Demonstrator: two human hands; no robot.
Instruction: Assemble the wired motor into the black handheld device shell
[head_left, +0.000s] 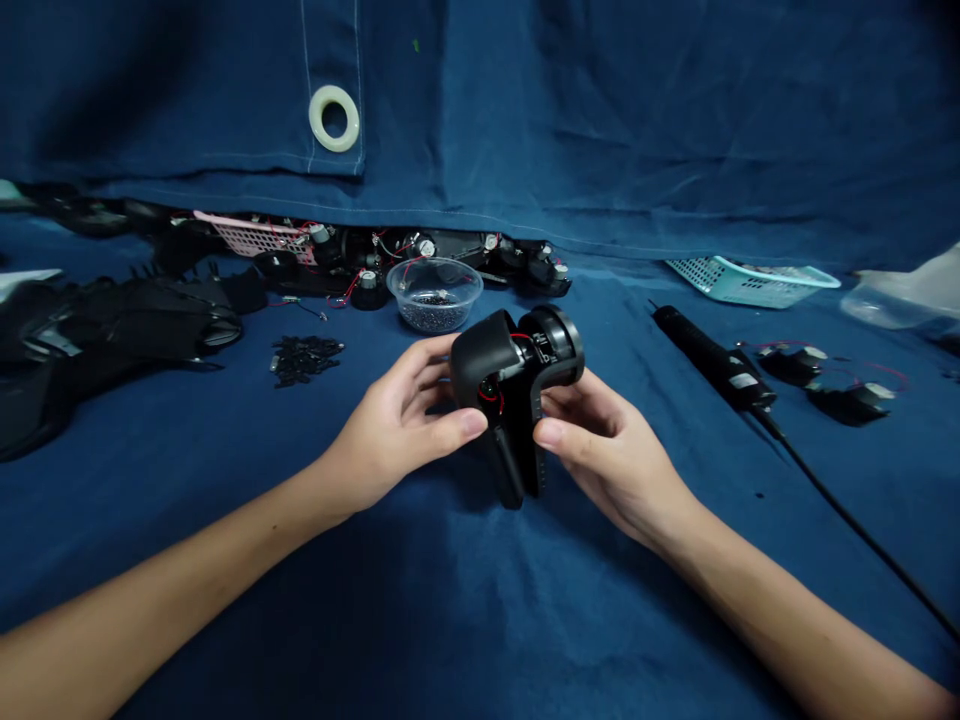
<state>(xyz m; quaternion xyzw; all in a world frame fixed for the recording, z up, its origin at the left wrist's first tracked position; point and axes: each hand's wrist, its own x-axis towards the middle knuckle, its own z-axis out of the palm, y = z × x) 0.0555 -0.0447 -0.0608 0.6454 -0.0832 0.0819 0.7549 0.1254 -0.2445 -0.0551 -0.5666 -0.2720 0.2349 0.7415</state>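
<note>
In the middle of the head view, a black plastic device housing [484,365] with a rounded head is held up between both hands. Its two halves are parted into a V, and a red wire and small inner parts show in the gap. My left hand [401,425] is closed on the left half, thumb on its near side. Around the right half [559,350], which carries a round ring-shaped end, my right hand [607,440] is closed, thumb near the split edge. The fingers behind the housing are partly hidden.
Behind the hands stands a clear bowl [435,300] of tiny screws. Small black parts [304,360] lie left; black shells [135,330] lie farther left. A corded electric screwdriver [709,355], wired black parts [847,402] and a turquoise basket [757,282] are right. A pink basket [259,240] sits behind.
</note>
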